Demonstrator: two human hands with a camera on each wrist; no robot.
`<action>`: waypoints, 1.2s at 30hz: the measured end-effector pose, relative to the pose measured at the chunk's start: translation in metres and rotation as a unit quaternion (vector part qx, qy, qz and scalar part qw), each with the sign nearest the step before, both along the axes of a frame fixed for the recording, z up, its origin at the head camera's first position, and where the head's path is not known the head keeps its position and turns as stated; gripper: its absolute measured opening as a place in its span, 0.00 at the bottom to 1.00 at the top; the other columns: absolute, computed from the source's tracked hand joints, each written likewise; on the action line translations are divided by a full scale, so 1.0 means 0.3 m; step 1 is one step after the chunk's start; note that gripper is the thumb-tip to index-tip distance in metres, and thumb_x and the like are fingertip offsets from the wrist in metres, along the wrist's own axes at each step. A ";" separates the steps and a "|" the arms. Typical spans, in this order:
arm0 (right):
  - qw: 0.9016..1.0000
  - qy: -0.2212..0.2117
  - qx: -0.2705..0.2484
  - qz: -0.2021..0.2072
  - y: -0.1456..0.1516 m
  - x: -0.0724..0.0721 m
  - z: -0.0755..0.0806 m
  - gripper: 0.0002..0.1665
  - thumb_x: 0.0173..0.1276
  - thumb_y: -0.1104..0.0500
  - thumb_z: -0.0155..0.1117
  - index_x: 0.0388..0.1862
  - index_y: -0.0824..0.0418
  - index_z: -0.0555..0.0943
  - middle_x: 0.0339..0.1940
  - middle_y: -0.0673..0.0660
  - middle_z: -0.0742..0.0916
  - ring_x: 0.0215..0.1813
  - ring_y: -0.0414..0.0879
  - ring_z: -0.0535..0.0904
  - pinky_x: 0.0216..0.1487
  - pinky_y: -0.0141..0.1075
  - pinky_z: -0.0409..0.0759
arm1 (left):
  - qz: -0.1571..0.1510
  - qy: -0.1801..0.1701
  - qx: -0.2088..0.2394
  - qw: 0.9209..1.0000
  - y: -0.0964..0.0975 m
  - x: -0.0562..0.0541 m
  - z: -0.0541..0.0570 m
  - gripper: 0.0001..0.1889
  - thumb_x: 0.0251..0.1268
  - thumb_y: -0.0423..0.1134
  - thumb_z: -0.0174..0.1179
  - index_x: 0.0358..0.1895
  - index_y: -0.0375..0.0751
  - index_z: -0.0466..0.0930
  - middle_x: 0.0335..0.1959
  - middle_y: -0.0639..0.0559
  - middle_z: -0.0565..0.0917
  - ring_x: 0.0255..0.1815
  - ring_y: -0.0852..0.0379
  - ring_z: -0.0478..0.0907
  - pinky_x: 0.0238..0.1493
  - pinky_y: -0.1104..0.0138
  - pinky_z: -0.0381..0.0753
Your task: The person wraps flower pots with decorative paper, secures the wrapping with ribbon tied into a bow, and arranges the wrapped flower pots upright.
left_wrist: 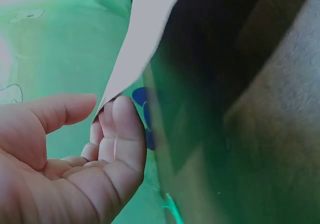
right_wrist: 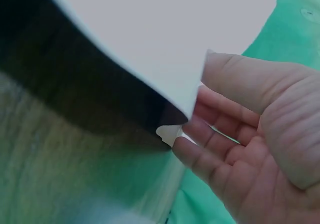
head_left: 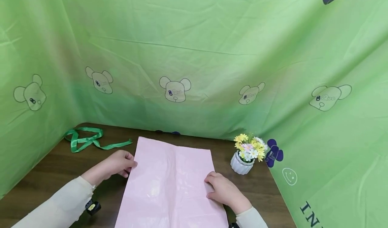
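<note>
A large glossy pink sheet of wrapping paper [head_left: 160,187] lies before me, with a crease running lengthwise down its middle. My left hand [head_left: 119,164] holds its left edge near the far corner. In the left wrist view, the thumb and curled fingers [left_wrist: 129,129] meet the paper's pale, raised edge [left_wrist: 142,39]. Farther down the opposite side, my right hand [head_left: 224,190] grips the right edge. The right wrist view has the thumb on one face of the lifted paper [right_wrist: 165,39] and the fingers [right_wrist: 200,156] at its edge and underside.
A green ribbon [head_left: 83,140] lies loosely looped at the back left of the brown wooden table [head_left: 45,187]. At the right stands a small white pot [head_left: 240,164] of yellow, white and pink flowers [head_left: 250,147]. Green printed cloth [head_left: 194,63] encloses the table's back and sides.
</note>
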State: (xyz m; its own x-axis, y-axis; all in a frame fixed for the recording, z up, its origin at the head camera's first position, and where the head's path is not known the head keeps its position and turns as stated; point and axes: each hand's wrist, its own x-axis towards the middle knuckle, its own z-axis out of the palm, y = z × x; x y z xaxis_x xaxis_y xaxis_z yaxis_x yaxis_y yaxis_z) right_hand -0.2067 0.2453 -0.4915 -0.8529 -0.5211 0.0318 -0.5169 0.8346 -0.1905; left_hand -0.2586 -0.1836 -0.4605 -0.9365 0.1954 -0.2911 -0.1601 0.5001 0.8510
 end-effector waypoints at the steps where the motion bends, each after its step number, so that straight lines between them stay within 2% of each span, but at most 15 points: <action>1: 1.000 -0.002 -0.001 0.000 0.000 0.000 0.000 0.25 0.56 0.55 0.80 0.51 0.61 0.85 0.52 0.53 0.84 0.57 0.51 0.80 0.59 0.46 0.80 | 0.002 -0.006 0.001 1.000 0.000 0.001 -0.006 0.08 0.68 0.33 0.65 0.40 0.31 0.76 0.30 0.43 0.78 0.27 0.52 0.78 0.31 0.61 0.86; 6: 1.000 -0.014 -0.007 -0.012 -0.003 -0.004 0.002 0.25 0.56 0.55 0.80 0.51 0.62 0.85 0.52 0.54 0.84 0.56 0.51 0.81 0.59 0.47 0.80 | 0.011 -0.026 -0.006 1.000 0.003 0.011 -0.037 0.09 0.66 0.31 0.66 0.40 0.31 0.75 0.33 0.42 0.80 0.31 0.51 0.79 0.31 0.61 0.86; 12: 0.999 -0.029 -0.007 -0.029 -0.005 -0.011 -0.001 0.26 0.56 0.54 0.80 0.52 0.61 0.85 0.52 0.53 0.84 0.55 0.50 0.81 0.59 0.47 0.80 | 0.012 -0.033 -0.014 0.999 0.010 0.020 -0.069 0.09 0.64 0.30 0.67 0.37 0.33 0.75 0.32 0.42 0.79 0.31 0.51 0.78 0.29 0.62 0.85; 20: 0.998 -0.047 -0.033 -0.037 -0.010 -0.006 0.008 0.26 0.55 0.57 0.81 0.52 0.62 0.85 0.51 0.54 0.84 0.54 0.51 0.81 0.59 0.48 0.80 | 0.024 -0.035 -0.022 0.999 -0.008 0.013 -0.078 0.08 0.65 0.28 0.65 0.42 0.29 0.76 0.32 0.41 0.79 0.28 0.52 0.79 0.29 0.63 0.86; 25: 0.997 -0.052 -0.033 -0.049 -0.004 0.002 0.012 0.27 0.55 0.57 0.82 0.52 0.63 0.85 0.51 0.54 0.84 0.54 0.52 0.81 0.59 0.49 0.80 | 0.015 -0.008 -0.041 0.999 -0.003 -0.001 -0.092 0.08 0.63 0.27 0.67 0.40 0.29 0.77 0.32 0.41 0.79 0.28 0.52 0.80 0.29 0.61 0.87; 29: 0.997 -0.041 -0.034 -0.051 -0.006 0.002 0.005 0.27 0.55 0.57 0.82 0.52 0.63 0.85 0.51 0.55 0.84 0.55 0.53 0.81 0.59 0.49 0.80 | 0.012 0.033 -0.098 0.995 0.006 -0.014 -0.103 0.08 0.61 0.28 0.67 0.37 0.32 0.77 0.28 0.43 0.79 0.26 0.52 0.78 0.28 0.61 0.86; 33: 0.998 -0.033 -0.036 -0.050 -0.010 -0.001 0.000 0.27 0.53 0.57 0.82 0.52 0.63 0.85 0.51 0.55 0.84 0.54 0.53 0.81 0.59 0.49 0.80 | 0.008 0.070 -0.158 0.985 0.020 -0.022 -0.110 0.12 0.60 0.29 0.67 0.43 0.28 0.77 0.25 0.44 0.78 0.20 0.53 0.78 0.24 0.62 0.82; 36: 0.997 -0.032 -0.039 -0.051 -0.005 0.000 -0.003 0.27 0.53 0.57 0.82 0.51 0.63 0.85 0.50 0.54 0.84 0.53 0.52 0.81 0.58 0.48 0.80 | 0.012 0.072 -0.173 0.982 0.028 -0.031 -0.121 0.17 0.59 0.29 0.68 0.48 0.25 0.75 0.25 0.44 0.79 0.18 0.53 0.78 0.23 0.63 0.81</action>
